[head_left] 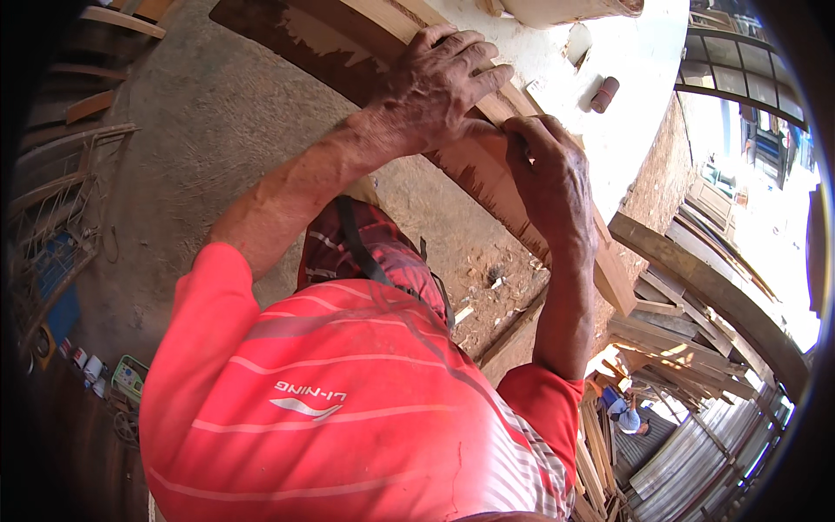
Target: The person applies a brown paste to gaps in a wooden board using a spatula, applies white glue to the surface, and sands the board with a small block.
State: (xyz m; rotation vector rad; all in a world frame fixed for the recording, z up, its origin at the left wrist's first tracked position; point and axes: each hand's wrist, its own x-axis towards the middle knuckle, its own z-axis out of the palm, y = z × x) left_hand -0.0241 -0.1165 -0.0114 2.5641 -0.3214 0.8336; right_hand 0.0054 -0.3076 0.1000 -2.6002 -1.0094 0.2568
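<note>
A long pale wooden strip (615, 280) runs slantwise along the near edge of a white-topped workbench (639, 130). My left hand (439, 87) lies over the strip, its fingers bent around the wood and its thumb down by the strip's side. Close by on the right, my right hand (555, 170) has its fingers curled and pinched at the same strip. Whether something small sits between those fingertips is hidden. Below the strip, the bench's side board (474, 170) shows ragged dark brown stain over paler wood.
A small reddish-brown roll (603, 95) lies on the bench, with a large pale cylindrical object (570, 10) behind. To the right are a thick timber beam (709, 283) and stacked planks (678, 348). Another person (624, 413) is far off at lower right. Wood shavings litter the floor (491, 278).
</note>
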